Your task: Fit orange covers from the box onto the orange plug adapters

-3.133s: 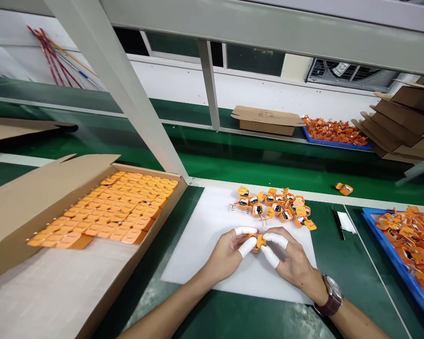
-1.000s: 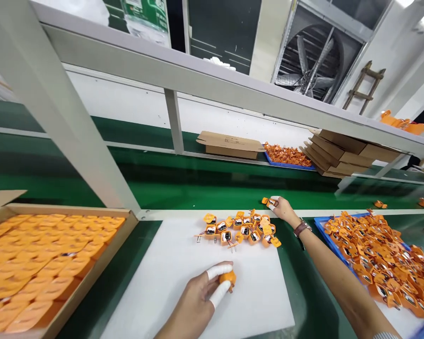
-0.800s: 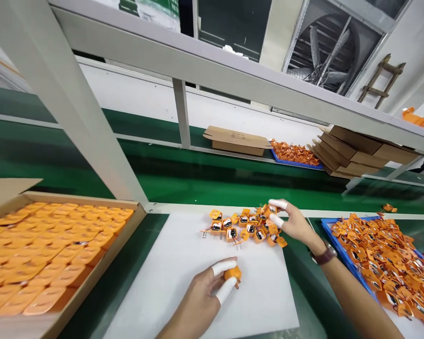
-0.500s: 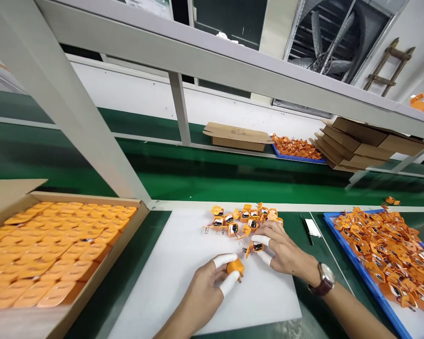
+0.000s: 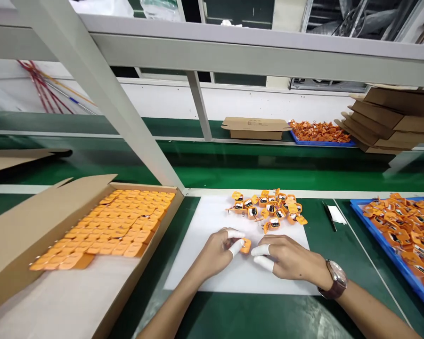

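Our left hand [image 5: 217, 253] pinches a small, rounded orange plastic housing [image 5: 246, 246] between thumb and forefinger, both in white fabric finger covers, just above the white sheet [image 5: 185, 278]. Our right hand [image 5: 288, 258] is beside it, covered fingertips slightly parted and nothing seen between them; we cannot tell whether they touch the housing's near side.

To handle it well, we would judge, the left pinch should stay light and on the side walls, leaving the face free for the right fingertips. They should come square to the piece and press evenly, since a push on one edge could twist it out of the soft covers. Any wires are best kept clear of the edges.

Beyond our fingertips, on the far part of the sheet, lies a loose cluster of open orange housings [image 5: 252, 213] with dark and white insides, some with thin metal prongs. Past our right hand are a slim black pen [image 5: 330, 217] and a blue plastic tray [image 5: 395, 258] heaped with similar pieces. Out past our left forearm, a brown cardboard box [image 5: 148, 259] holds orange pieces in close rows.

Our left fingers hide part of the held housing, so its inside and any wires are out of sight. The frame cuts off the tray's right side and the box's near corner.
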`<act>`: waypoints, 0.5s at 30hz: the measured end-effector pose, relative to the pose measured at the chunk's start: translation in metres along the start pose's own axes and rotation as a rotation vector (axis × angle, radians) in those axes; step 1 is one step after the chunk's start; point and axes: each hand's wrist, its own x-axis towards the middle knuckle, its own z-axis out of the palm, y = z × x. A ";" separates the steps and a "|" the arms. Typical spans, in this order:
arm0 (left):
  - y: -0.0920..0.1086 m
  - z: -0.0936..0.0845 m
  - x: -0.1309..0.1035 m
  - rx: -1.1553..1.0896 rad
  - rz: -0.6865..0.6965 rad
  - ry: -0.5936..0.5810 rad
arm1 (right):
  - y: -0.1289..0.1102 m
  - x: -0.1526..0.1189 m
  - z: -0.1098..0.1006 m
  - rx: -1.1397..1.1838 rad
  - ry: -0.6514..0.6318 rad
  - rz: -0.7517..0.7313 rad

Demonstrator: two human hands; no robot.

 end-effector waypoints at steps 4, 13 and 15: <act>-0.003 -0.012 0.002 -0.028 0.013 0.013 | 0.011 0.000 0.024 -0.001 -0.103 0.045; 0.000 -0.015 -0.016 0.281 0.072 -0.108 | 0.028 -0.012 0.049 0.104 -0.026 0.052; -0.001 -0.007 -0.015 0.346 0.096 -0.100 | 0.029 -0.013 0.050 0.106 -0.024 0.053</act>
